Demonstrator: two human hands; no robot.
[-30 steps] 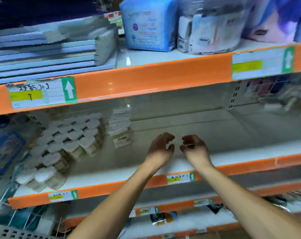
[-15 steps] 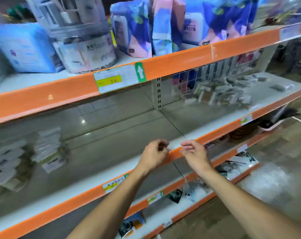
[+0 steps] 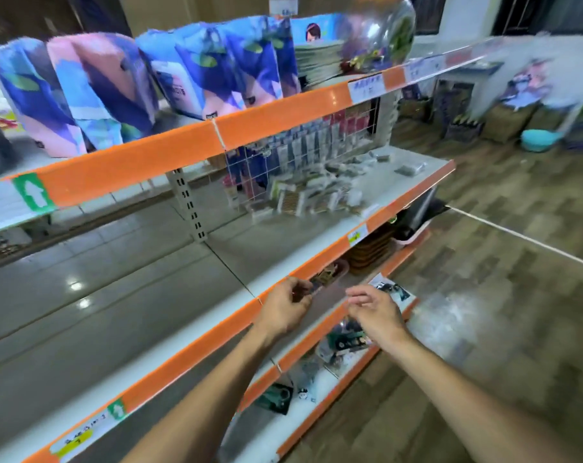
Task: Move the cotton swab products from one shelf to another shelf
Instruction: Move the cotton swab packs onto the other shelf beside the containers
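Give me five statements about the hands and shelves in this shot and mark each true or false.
1. Both hands hold cotton swab jars. False: the left hand and right hand hold nothing.
2. Blue and pink soft packs stand on the top shelf. True.
3. The shelf edges are green. False: they are orange.
4. Small packets lie on the middle shelf's right section. True.
5. The hands are clasped together. False: they are apart.

The orange-edged middle shelf (image 3: 196, 349) carries small blurred packets (image 3: 317, 195) toward its right end; patterned bags (image 3: 116, 88) stand on the shelf above.
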